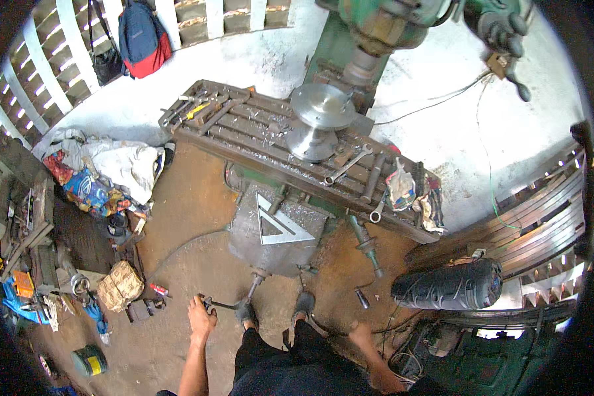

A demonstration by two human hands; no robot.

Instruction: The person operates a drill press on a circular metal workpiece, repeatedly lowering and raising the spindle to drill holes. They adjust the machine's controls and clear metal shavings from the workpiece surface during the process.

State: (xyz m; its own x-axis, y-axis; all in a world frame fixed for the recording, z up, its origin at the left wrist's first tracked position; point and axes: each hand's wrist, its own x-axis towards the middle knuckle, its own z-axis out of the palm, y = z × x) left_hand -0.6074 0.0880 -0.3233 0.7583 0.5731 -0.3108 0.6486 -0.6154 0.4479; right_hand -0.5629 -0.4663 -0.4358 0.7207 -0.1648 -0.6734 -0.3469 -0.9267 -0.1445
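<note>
My left hand (202,318) is closed at the end of a dark crank handle (224,305), whose arm runs toward my left foot below the machine's shaft (255,285). Down at my right side hangs my right hand (361,334); its fingers are too blurred to make out, and no held thing shows. Ahead stands a green milling machine (330,56). On its slotted table (244,132) sits a shiny metal workpiece with round flanges (322,107), under the spindle (361,66). Metal chips lie around it.
Spanners (350,165), a metal bar (374,177) and rags (400,188) lie on the table's right part. A triangular plate (280,224) rests below. Cloths (105,165) and a cluttered bench (66,244) stand left. A black wrapped roll (449,284) and cables are right.
</note>
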